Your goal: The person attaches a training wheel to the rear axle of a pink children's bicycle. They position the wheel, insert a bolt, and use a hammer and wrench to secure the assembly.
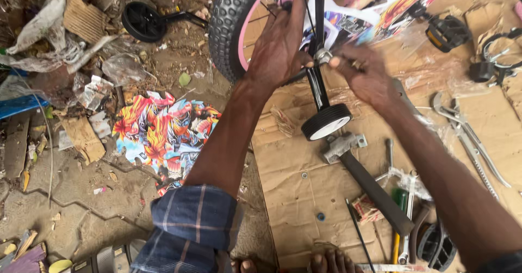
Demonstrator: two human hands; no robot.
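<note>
A small bicycle lies on cardboard, its knobbly black tyre [225,23] with a pink rim at the top centre. A black training-wheel bracket [317,83] runs down from the axle to a small black-and-white training wheel [326,121]. My left hand [280,42] rests against the rear wheel and steadies the bracket at the axle. My right hand [361,72] pinches a small metal nut [323,56] at the axle, fingers closed on it. The white frame [375,12] carries bright flame-like graphics.
A hammer [370,183] lies on the cardboard [293,197] below the small wheel. Pliers and spanners [467,137] lie right; a black pedal [448,31] at top right. A second training wheel [142,21] lies top left among litter. Colourful printed panel [163,134] on the dirt. My toes [331,262] show at the bottom.
</note>
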